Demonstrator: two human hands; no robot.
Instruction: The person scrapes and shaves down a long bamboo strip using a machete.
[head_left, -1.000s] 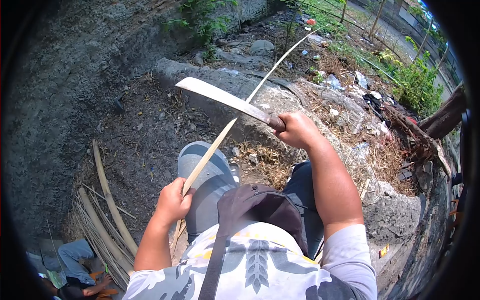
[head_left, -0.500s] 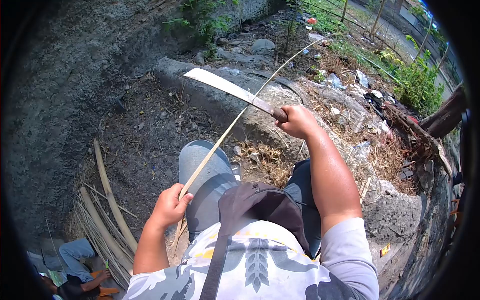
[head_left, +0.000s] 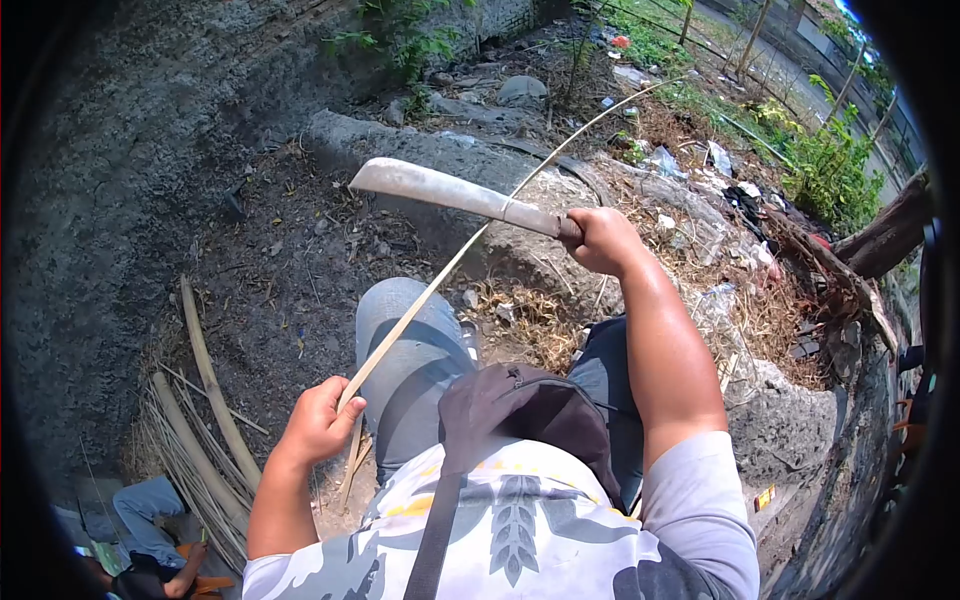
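Observation:
A long, thin pale strip, probably bamboo [head_left: 408,318], runs from lower left to upper right, its far part bending over the rubble. Near its lower end my left hand [head_left: 322,418] is closed around it, beside my knee. My right hand [head_left: 604,242] grips the dark handle of a large machete [head_left: 432,186], whose broad blade points left. Where blade and strip cross, close to the handle, they appear to touch.
Cut strips [head_left: 205,450] and thicker curved pieces [head_left: 212,375] lie at the left. Another person [head_left: 150,520] sits at the lower left. Ahead lies a concrete slab [head_left: 365,140], with litter and dry plants to the right. A dark bag [head_left: 530,410] rests on my lap.
The machete blade has tilted, showing more of its flat face, and its tip has shifted slightly left and down. My left hand has moved slightly left with the strip.

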